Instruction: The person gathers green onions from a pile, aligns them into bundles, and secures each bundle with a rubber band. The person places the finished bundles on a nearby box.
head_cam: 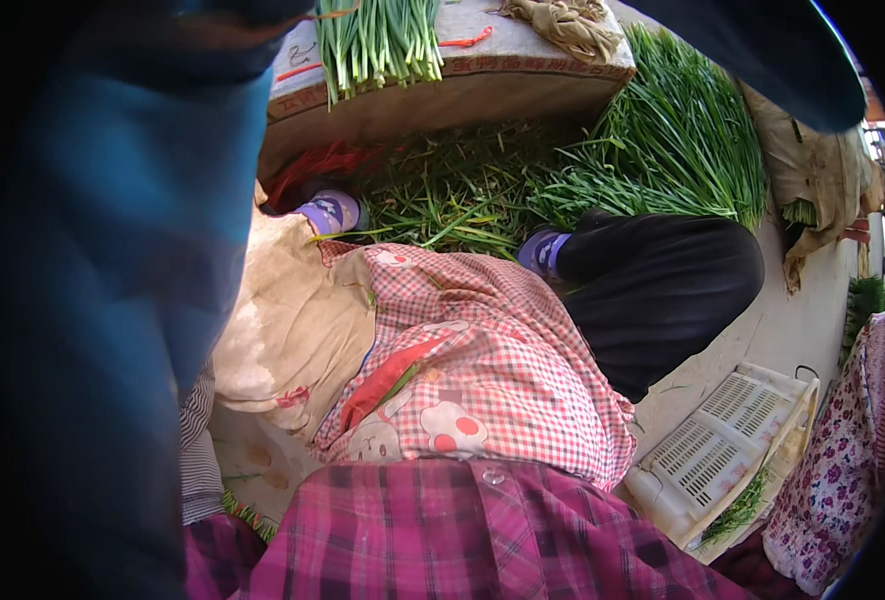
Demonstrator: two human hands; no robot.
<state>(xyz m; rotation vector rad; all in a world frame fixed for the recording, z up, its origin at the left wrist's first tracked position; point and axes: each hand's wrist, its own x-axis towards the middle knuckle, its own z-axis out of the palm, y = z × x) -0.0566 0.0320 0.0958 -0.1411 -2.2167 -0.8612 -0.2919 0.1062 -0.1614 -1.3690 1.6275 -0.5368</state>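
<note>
Neither of my hands is in view. A floral sleeve (825,465) rises at the right edge and a striped sleeve (199,450) shows at the left. Before me, a bunch of cut green stalks (382,45), like Chinese chives, lies on a low box (442,105) with printed writing, its pale cut ends towards me. Red ties (466,39) lie by the stalks. Right of the box is a large heap of long green leaves (682,135). My lap is covered by a pink checked apron (487,360) and a stained beige cloth (292,322).
Loose leaf trimmings (457,187) cover the ground between my feet. A white slotted plastic basket (727,442) lies at lower right, with green scraps beside it. A twisted brown cloth (566,26) rests on the box. A blurred blue shape (135,225) blocks the left side.
</note>
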